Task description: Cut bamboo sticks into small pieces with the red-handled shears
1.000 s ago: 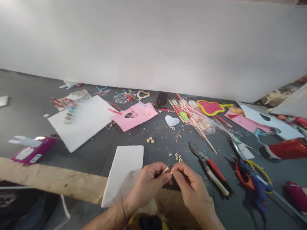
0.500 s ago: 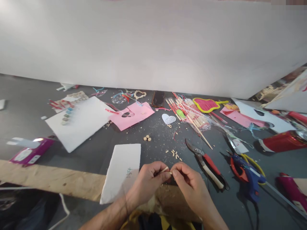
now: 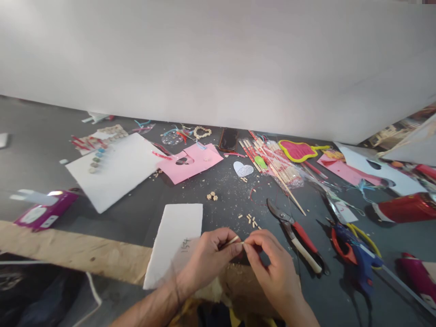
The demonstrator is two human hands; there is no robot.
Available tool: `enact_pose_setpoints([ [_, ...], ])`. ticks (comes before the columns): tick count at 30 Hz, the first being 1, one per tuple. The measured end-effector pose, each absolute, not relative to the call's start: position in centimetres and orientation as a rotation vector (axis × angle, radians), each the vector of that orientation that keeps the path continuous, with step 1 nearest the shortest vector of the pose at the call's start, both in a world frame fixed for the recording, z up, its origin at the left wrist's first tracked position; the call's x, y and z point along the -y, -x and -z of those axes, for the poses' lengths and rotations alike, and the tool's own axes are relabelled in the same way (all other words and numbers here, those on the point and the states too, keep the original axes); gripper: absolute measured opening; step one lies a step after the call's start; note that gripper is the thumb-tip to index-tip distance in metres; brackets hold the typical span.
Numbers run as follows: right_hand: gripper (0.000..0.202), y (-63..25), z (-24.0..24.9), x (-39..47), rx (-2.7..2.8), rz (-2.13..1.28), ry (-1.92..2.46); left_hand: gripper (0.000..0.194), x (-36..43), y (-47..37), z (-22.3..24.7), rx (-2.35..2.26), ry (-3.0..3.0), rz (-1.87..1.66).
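My left hand is closed in a pinch, with a thin pale wooden stick showing between thumb and fingers. Opposite it, my right hand pinches a tiny pale wooden piece where the fingertips of both hands almost meet. Whether that piece joins the stick is hidden by the fingers. Just beyond the hands lie several short cut stick pieces, and a small cluster of pieces sits farther off. A white card with handwritten marks lies beside my left hand.
Right of my hands lie red-and-white-handled pruning shears and a blue glue gun. A red can lies at the right. Farther back are bagged sticks, a phone, pink paper and white paper.
The view has shifted slightly, so the table items sit a little farther right. Both hands keep their pinch at nearly the same spot.
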State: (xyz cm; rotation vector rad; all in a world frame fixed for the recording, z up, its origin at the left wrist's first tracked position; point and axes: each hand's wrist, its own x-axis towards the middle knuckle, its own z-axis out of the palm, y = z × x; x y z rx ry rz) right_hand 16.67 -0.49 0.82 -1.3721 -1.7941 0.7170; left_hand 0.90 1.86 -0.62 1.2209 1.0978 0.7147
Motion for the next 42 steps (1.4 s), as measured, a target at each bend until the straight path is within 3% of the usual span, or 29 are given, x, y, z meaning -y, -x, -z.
enact_pose_setpoints([
  [17, 0.013, -17.7, -0.1, 1.0, 1.825, -0.434, 1.494, 0.023, -2.0, -0.6, 0.6, -0.992, -1.043, -0.754],
  [22, 0.018, -22.3, 0.1, 2.1, 1.853, -0.11, 1.796, 0.024, -2.1, -0.3, 0.9, -0.977, -0.981, -0.761],
  [26, 0.034, -26.1, 0.9, 3.0, 1.943, 0.201, 2.028, 0.027, -2.0, -0.4, 0.8, -0.958, -0.941, -0.742],
  [30, 0.04, -27.5, 2.6, 2.7, 2.117, 0.267, 2.067, 0.028, -1.9, -0.7, 0.8, -0.958, -0.947, -0.726],
  [36, 0.031, -27.7, 2.9, 1.2, 2.038, 0.054, 2.035, 0.028, -1.8, -0.8, 0.9, -0.985, -0.954, -0.734],
  [42, 0.03, -26.5, 1.2, 2.3, 1.284, -0.691, 1.86, 0.031, -2.2, -0.4, 0.7, -0.99, -0.987, -0.779],
])
